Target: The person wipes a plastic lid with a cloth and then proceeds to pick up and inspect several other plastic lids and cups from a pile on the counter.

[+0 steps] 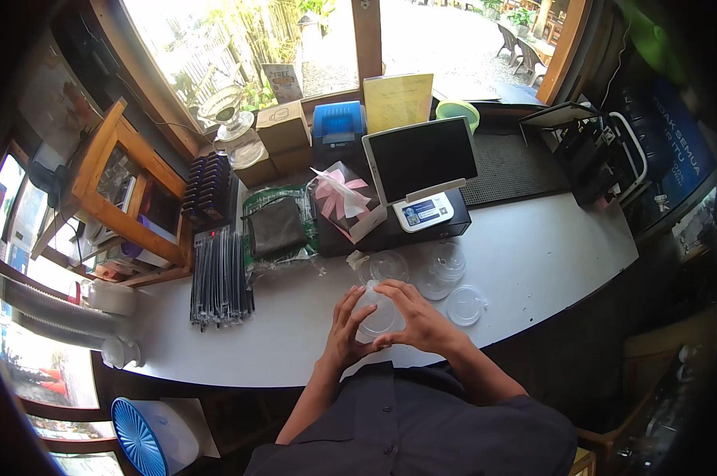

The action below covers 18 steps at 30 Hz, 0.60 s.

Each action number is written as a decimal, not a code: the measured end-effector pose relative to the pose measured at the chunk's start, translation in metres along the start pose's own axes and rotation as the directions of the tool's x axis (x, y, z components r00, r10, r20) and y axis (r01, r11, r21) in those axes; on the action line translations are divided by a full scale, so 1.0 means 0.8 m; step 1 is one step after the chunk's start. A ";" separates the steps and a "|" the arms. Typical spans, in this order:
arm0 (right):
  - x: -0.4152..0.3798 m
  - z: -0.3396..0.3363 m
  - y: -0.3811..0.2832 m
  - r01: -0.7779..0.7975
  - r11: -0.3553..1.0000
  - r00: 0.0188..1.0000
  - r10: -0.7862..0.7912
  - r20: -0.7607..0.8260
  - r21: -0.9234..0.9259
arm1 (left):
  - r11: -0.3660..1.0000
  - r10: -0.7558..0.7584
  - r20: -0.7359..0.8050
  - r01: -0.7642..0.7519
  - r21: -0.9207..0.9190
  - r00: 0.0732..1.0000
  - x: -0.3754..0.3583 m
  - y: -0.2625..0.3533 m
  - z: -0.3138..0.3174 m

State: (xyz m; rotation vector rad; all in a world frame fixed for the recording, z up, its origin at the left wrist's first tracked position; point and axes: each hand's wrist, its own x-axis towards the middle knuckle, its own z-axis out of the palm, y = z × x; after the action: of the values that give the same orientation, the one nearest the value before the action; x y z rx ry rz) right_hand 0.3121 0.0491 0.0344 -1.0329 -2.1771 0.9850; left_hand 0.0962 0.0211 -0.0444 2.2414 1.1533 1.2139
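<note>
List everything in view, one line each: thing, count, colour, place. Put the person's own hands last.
clear cup: one, transparent, between both hands on the counter
clear lids: several, transparent, beyond and right of the hands
counter: one, white, curved
black straws: one bundle, left of the hands
tablet screen: one, dark with white frame, on a black box
pink-ribbon bag: one, clear, left of the screen
blue box: one, by the window
blue fan: one, lower left
left hand: on the cup
right hand: on the cup

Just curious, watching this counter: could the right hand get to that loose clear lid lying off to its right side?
Probably yes. The loose clear lid lies flat on the white counter just beyond the right hand, with nothing between them. But both hands are on a clear cup, so the right hand must let go first.
</note>
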 end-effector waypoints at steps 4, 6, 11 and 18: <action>-0.009 -0.003 0.038 0.000 0.998 0.985 0.009 -0.172 0.056 | 0.995 0.018 -0.095 -0.027 -0.101 0.995 -0.001 -0.012 0.018; -0.015 -0.018 0.057 -0.058 0.998 0.929 0.067 -0.363 0.037 | 0.990 0.015 -0.138 -0.033 -0.134 0.990 0.000 -0.013 0.024; -0.037 -0.056 0.130 -0.487 0.832 0.815 0.325 -0.479 -0.265 | 0.986 0.010 -0.186 -0.040 -0.161 0.983 0.001 -0.014 0.033; -0.030 -0.060 0.166 -0.496 0.790 0.861 0.393 -0.324 -0.360 | 0.991 0.024 -0.141 -0.042 -0.125 0.990 0.002 -0.015 0.027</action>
State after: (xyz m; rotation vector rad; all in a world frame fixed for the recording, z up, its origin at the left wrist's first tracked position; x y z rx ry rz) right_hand 0.4153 0.1067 -0.0459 -1.8483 -2.0313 0.5180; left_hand 0.1082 0.0312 -0.0637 2.1179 1.0584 1.4349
